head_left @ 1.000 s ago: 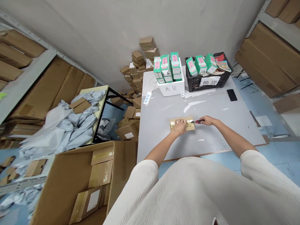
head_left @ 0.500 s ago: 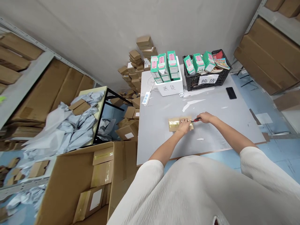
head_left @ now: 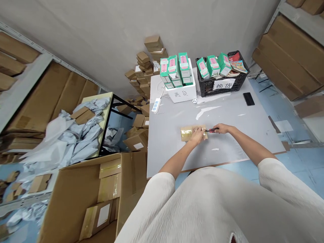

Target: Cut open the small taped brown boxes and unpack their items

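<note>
A small cardboard box (head_left: 186,134), sealed with shiny clear tape, lies flat on the grey table (head_left: 167,148). My left hand (head_left: 198,135) holds it down, fingers bent over its right part. In my right hand (head_left: 222,128) is a slim red-and-black utility knife (head_left: 212,130), gripped with closed fingers to the right of the box. Its tip reaches the box's right end, close to my left fingertips. Whether the blade is inside the cardboard is too small to tell.
Behind stand a white bin (head_left: 182,94) of green-and-pink boxes and a black crate (head_left: 220,87). A phone (head_left: 248,99), a power strip (head_left: 156,105) and a crumpled ball (head_left: 194,101) lie on the table. To the left is a large open carton (head_left: 134,182).
The knife lies more level and its handle shows more length. My right hand has shifted slightly; my left hand stays on the box. The whole view has moved a little.
</note>
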`<state>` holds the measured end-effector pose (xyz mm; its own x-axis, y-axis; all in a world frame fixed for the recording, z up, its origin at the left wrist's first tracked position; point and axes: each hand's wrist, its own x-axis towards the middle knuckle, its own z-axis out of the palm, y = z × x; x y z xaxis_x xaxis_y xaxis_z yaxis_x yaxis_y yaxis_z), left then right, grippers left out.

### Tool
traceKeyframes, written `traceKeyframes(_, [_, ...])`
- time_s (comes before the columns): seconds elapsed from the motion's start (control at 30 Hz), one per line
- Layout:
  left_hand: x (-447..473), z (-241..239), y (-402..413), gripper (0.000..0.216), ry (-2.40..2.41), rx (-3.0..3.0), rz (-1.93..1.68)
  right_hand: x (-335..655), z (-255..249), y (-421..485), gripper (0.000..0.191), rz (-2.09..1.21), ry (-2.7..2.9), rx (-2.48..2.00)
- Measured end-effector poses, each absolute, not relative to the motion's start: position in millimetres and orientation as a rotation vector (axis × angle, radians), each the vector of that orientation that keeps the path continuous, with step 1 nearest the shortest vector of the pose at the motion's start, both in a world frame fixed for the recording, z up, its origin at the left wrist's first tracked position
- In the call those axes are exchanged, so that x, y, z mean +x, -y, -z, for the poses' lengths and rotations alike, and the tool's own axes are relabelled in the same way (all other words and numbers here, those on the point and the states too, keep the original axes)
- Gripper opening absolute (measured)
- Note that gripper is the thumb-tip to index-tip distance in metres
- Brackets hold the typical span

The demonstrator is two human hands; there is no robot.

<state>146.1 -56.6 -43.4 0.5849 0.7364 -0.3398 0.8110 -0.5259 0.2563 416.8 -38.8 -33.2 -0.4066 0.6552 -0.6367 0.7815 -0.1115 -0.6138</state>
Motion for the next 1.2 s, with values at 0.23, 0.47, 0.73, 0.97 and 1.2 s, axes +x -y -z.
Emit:
traceKeyframes(0.23, [145,44,58,0.062,-1.227,2.443,0.252,416,42,49,0.034,1.649,-1.972,1.605])
traceKeyframes(0.47, [144,44,55,0.061,-1.213,2.446,0.243,414,45,52,0.033,1.638,-2.000,1.645])
traceKeyframes(0.73, [144,46,53,0.060,-1.208,2.437,0.260,419,52,63,0.035,1.692,-1.967,1.673])
traceKeyframes(0.97, [144,46,53,0.062,-1.198,2.452,0.280,416,51,70,0.041,1.702,-1.968,1.693])
traceKeyframes(1.2, [143,43,53,0.061,-1.179,2.453,0.274,412,55,77,0.045,1.870,-1.990,1.697])
